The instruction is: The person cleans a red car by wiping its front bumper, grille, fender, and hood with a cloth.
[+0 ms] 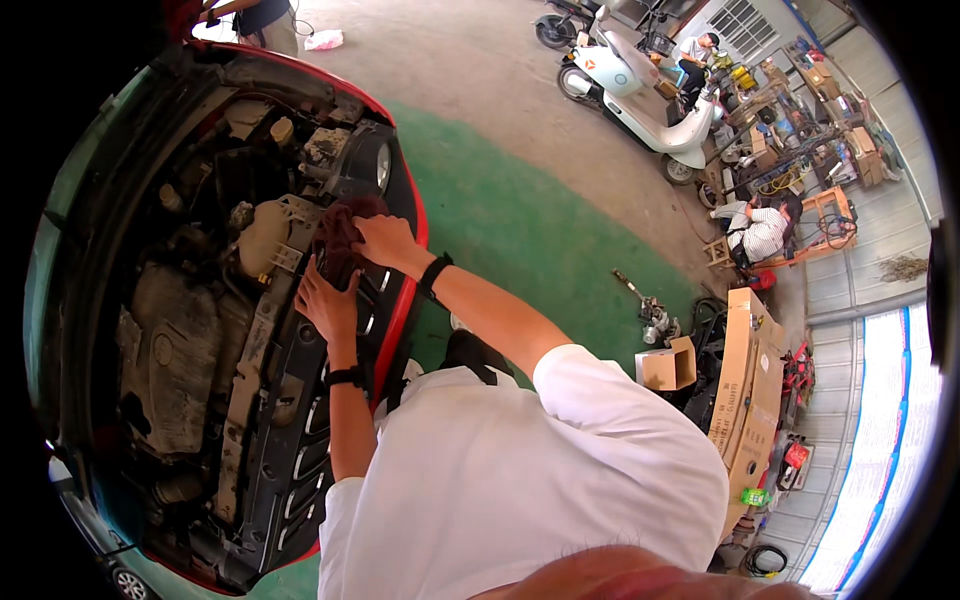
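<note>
Head view: right hand clutches maroon cloth (likely light, soft; grasp its folds), left hand splayed, apparently empty.

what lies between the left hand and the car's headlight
In the head view, the dark red cloth, with the right hand on it, lies between the left hand and the headlight.
</note>
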### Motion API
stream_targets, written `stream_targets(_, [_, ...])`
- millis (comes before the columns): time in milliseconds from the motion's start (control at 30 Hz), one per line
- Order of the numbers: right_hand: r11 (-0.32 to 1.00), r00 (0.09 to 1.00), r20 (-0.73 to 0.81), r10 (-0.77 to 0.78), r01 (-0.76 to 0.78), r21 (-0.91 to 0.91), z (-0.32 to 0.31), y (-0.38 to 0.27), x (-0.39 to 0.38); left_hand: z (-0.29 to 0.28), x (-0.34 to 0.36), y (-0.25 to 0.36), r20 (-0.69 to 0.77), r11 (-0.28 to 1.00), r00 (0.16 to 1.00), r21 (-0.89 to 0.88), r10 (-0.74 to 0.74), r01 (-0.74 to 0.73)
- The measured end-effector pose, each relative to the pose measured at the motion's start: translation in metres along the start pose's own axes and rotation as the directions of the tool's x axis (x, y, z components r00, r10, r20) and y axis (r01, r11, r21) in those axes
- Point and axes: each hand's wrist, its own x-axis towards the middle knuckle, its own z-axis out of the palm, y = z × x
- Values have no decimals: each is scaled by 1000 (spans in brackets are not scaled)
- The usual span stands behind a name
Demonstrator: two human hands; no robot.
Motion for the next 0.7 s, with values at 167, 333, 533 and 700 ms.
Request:
stream_targets(167, [992,996,-25,85,-82,92,11,-11,-10,3,0,-1,-8,999,1000,33,27,-27])
stream_targets(333, [992,998,-9,68,-66,107,7,-17,-30,1,0,1,-12,1000,1000,-2,15,-15])
stream_targets(533, [997,997,49,-55,58,-51,-2,2,-21,0,-2,-2,22,999,1000,24,20,-21])
stream_targets(700, [983,991,6,-137,136,-125,-1,5,-17,0,-1,-5,41,999,999,30,12,-13])
